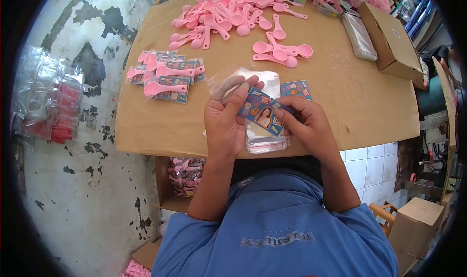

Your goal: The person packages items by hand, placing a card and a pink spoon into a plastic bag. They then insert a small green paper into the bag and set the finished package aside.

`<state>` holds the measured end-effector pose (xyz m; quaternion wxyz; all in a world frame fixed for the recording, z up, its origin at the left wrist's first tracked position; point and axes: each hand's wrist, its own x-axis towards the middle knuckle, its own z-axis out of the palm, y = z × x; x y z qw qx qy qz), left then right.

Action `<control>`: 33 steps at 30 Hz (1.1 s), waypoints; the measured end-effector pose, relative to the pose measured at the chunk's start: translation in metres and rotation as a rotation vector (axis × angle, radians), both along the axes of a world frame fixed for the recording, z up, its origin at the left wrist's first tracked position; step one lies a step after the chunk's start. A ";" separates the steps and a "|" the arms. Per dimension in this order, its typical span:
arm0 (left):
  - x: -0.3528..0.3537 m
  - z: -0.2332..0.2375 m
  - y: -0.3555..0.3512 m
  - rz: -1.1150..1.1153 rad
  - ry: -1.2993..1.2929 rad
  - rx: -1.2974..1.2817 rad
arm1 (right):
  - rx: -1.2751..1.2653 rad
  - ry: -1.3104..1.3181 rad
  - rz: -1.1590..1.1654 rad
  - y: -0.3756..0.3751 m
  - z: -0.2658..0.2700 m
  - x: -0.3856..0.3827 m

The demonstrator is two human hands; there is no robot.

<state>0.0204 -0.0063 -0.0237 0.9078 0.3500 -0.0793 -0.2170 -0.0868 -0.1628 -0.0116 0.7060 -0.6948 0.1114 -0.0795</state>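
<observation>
Near the table's front edge, my left hand (226,116) has its thumb and fingers closed on a clear plastic bag (219,82), whose film spreads over the fingertips. My right hand (309,124) pinches a blue printed card (265,112) by its right side, and the card's left end is right at my left thumb. Beneath both hands lies a stack of clear plastic bags (262,143). Just beyond my right hand is another blue card (296,89). To the left, pink spoons (168,88) lie on packaged blue cards (179,98).
A large heap of pink spoons (219,14) covers the far side of the brown table (151,126), with a smaller group of spoons (279,51) nearer. At the right stand a cardboard box (389,43) and a bundle of clear bags (359,36).
</observation>
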 end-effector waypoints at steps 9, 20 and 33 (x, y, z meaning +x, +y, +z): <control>-0.001 -0.008 -0.004 -0.035 -0.011 0.068 | 0.307 -0.109 -0.117 0.003 -0.016 0.010; -0.014 0.007 -0.011 -0.007 -0.038 -0.012 | 0.265 -0.163 -0.135 0.032 -0.017 0.023; -0.007 0.007 -0.005 0.041 -0.067 -0.358 | 0.289 -0.061 -0.123 0.048 0.004 0.016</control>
